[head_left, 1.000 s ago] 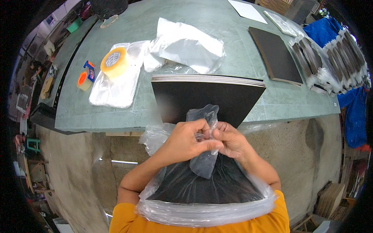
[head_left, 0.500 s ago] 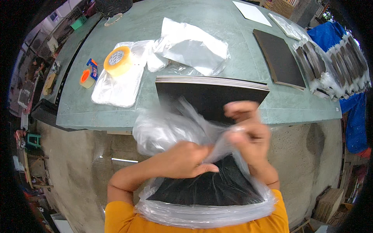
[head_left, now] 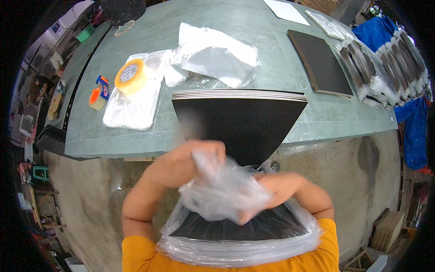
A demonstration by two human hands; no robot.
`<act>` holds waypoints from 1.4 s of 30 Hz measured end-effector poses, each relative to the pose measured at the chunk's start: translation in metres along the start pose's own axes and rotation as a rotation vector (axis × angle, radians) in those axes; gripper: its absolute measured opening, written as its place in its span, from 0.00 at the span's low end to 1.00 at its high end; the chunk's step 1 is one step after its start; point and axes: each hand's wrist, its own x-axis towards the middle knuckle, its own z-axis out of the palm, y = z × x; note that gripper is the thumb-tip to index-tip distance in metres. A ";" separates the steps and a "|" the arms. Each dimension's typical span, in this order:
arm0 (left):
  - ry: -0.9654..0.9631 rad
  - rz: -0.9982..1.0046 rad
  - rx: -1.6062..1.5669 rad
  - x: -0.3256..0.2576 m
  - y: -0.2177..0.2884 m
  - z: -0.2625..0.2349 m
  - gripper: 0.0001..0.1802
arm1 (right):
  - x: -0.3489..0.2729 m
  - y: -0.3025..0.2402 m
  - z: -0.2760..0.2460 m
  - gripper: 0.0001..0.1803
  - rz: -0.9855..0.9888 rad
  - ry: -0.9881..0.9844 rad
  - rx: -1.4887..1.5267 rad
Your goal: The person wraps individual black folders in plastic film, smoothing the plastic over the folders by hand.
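Clear plastic wrap (head_left: pixel 222 192) is bunched in front of my body between my two hands. My left hand (head_left: pixel 201 156), partly smeared by motion, grips the upper part of the bunch with its fingers closed. Lower down, my right hand (head_left: pixel 274 190) is closed on the bunch's right side, its fingers partly hidden in the film. Under the plastic, against my yellow shirt, lies a black flat panel (head_left: pixel 244 230) covered by clear film. Just beyond my hands, a stack of black boards (head_left: pixel 240 120) with pale layered edges reaches from the table edge downward.
On the green table (head_left: pixel 149 11) lie a tape roll (head_left: pixel 130 77) on folded plastic bags (head_left: pixel 131 109), a small tape dispenser (head_left: pixel 99 95) and crumpled plastic (head_left: pixel 217 54). To the right are a black board (head_left: pixel 319 63) and several plastic-wrapped dark bundles (head_left: pixel 389 68).
The loose plastic, spread out to the left before, is now gathered into a bunch. My left hand has moved up and left; my right hand has come down.
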 end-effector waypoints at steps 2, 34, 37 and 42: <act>-0.265 -0.131 0.332 -0.007 0.005 -0.009 0.16 | -0.028 0.002 -0.014 0.12 0.021 0.152 0.137; 0.955 0.124 1.605 -0.012 -0.008 -0.026 0.38 | -0.069 -0.023 -0.046 0.29 0.225 1.141 -1.744; 0.959 0.256 1.587 -0.020 -0.011 -0.021 0.40 | -0.088 -0.024 -0.038 0.29 0.100 1.105 -1.528; 0.920 0.379 1.592 -0.029 -0.006 -0.019 0.35 | -0.076 -0.036 -0.026 0.26 0.048 1.188 -1.399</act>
